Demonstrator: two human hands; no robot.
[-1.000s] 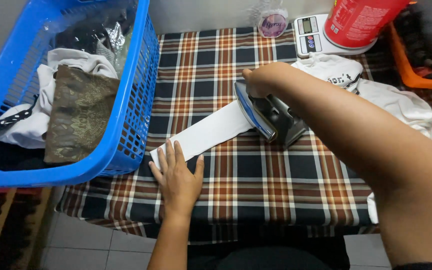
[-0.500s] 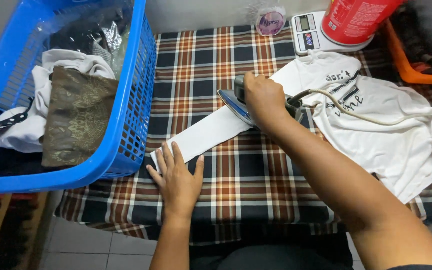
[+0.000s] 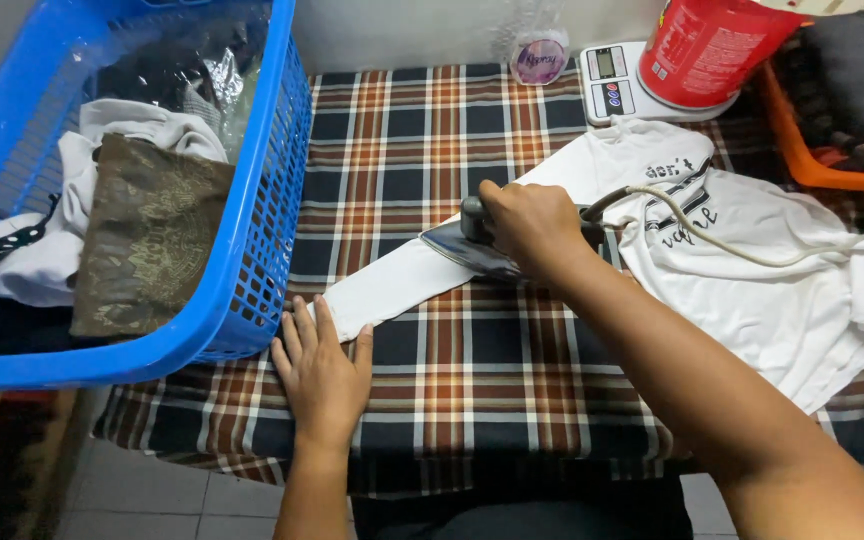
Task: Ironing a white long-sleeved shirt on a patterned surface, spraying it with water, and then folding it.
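Note:
A white long-sleeved shirt (image 3: 752, 290) with dark lettering lies on a plaid-covered table (image 3: 512, 370). One sleeve (image 3: 392, 290) stretches out toward the lower left. My right hand (image 3: 527, 225) grips the handle of a dark clothes iron (image 3: 472, 245), which rests flat on the middle of that sleeve. The iron's pale cord (image 3: 732, 250) trails right across the shirt body. My left hand (image 3: 322, 370) lies flat, fingers spread, pressing on the sleeve's cuff end near the table's front edge.
A blue laundry basket (image 3: 262, 250) full of clothes stands at the left, beside the sleeve end. At the back stand a small wrapped item (image 3: 539, 58), a white digital scale (image 3: 612, 80) and a red bucket (image 3: 712, 50). An orange basket (image 3: 802, 150) sits far right.
My right hand has slid the iron leftward and up along the sleeve. The left hand has stayed flat on the cuff. The camera has shifted, showing more of the shirt.

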